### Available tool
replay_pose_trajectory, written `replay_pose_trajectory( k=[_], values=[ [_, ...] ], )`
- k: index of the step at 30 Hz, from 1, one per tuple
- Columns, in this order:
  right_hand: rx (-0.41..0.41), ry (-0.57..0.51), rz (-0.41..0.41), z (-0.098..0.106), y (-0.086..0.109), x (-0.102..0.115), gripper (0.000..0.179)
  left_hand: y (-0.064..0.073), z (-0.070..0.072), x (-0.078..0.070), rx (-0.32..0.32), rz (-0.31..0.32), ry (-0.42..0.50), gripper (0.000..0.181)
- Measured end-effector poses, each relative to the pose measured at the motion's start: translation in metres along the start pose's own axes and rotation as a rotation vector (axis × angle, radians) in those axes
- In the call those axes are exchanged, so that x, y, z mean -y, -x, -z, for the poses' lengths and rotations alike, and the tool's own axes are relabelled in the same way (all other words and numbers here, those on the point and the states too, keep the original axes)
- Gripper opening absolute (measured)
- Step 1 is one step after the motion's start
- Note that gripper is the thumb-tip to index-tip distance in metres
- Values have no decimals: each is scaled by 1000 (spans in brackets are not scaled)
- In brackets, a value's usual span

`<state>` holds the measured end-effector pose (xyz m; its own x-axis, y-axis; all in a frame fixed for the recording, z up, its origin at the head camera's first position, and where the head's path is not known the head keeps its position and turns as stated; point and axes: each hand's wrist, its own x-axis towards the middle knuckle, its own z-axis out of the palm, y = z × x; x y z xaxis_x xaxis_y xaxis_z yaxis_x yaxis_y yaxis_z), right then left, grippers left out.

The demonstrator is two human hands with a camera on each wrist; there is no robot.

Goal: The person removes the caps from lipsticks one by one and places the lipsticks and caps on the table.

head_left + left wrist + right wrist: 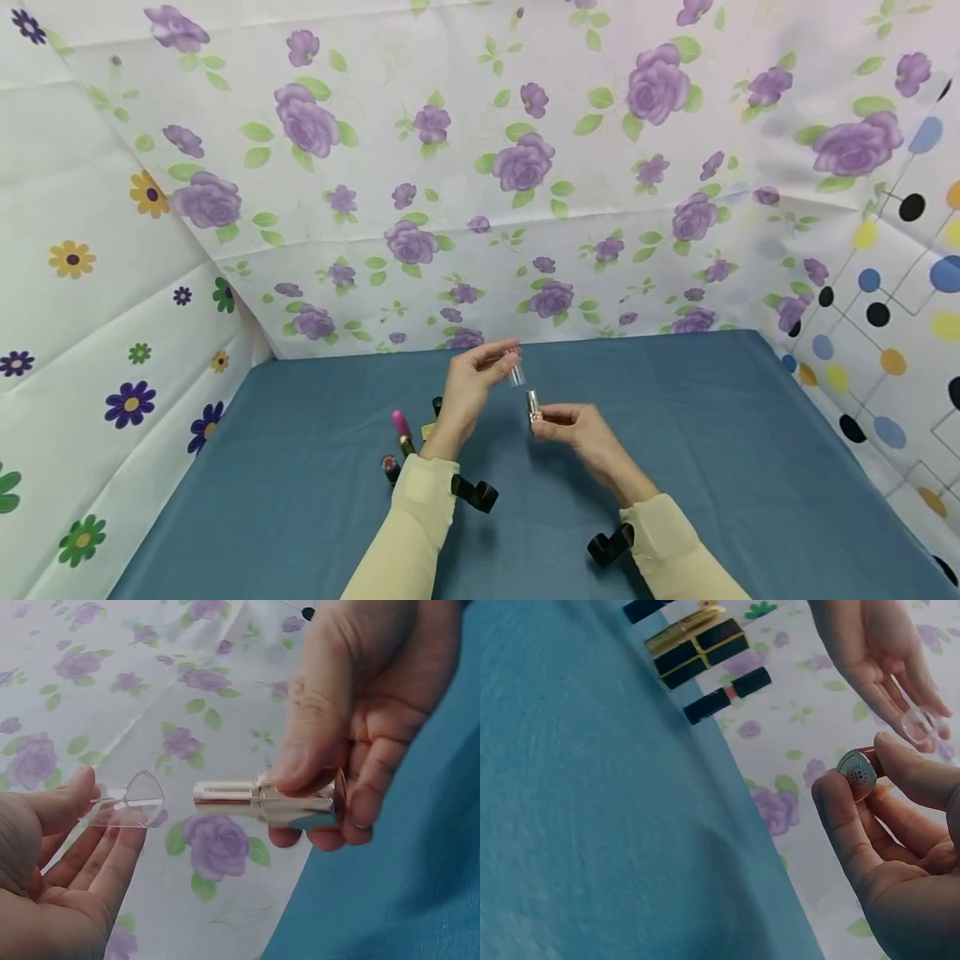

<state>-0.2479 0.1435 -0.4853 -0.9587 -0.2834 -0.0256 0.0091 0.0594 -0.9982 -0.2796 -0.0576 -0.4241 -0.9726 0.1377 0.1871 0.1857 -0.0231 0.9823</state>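
My left hand [467, 390] pinches a clear lipstick cap [517, 373] between thumb and fingers. The cap's open slanted end [146, 796] faces the lipstick tube in the left wrist view. With thumb and fingers, my right hand [577, 427] grips the shiny gold lipstick tube [533, 403] by its wider base. Its narrower neck [223, 793] points at the cap, a small gap between them. The round base end [856, 775] shows in the right wrist view. Whether any colour stick stands inside the neck, I cannot tell. Both hands are above the table.
Several other lipsticks stand left of my left forearm, among them a pink-topped one [401, 423] and a dark one with a reddish top [390, 467]. A black tube [727, 695] and gold-and-black cases [701, 652] stand on the blue tablecloth [315, 517]. Flowered cloth [360, 300] hangs behind.
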Motion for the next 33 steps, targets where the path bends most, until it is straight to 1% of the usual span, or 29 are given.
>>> replay_pose_trajectory(
  k=[2,4,9,13,16,18,21,25,27,30,33],
  values=[
    [-20,-10,4,3,0,0,41,0,0,-1,8,-5,-12,34],
    [-22,-13,7,6,-1,1,43,1,-2,2,14,-14,-34,34],
    [-24,-6,16,12,-4,0,45,2,-6,10,34,-40,-122,33],
    [-51,-5,18,17,-6,-2,43,1,-10,18,34,-55,-187,32],
    [-66,7,19,21,-7,-3,43,0,-13,25,35,-40,-223,32],
    [-78,28,16,23,-9,-4,42,0,-15,29,44,-16,-242,33],
    [-101,102,10,26,-11,-4,40,0,-18,33,51,16,-281,35],
    [-147,249,10,32,-16,-5,33,-3,-20,37,69,30,-362,34],
    [-157,311,10,35,-19,-6,29,-4,-21,40,83,33,-393,33],
    [-152,362,13,38,-24,-8,28,-6,-23,44,96,42,-425,32],
    [-140,388,16,39,-28,-8,29,-7,-25,47,101,40,-440,30]
  ],
)
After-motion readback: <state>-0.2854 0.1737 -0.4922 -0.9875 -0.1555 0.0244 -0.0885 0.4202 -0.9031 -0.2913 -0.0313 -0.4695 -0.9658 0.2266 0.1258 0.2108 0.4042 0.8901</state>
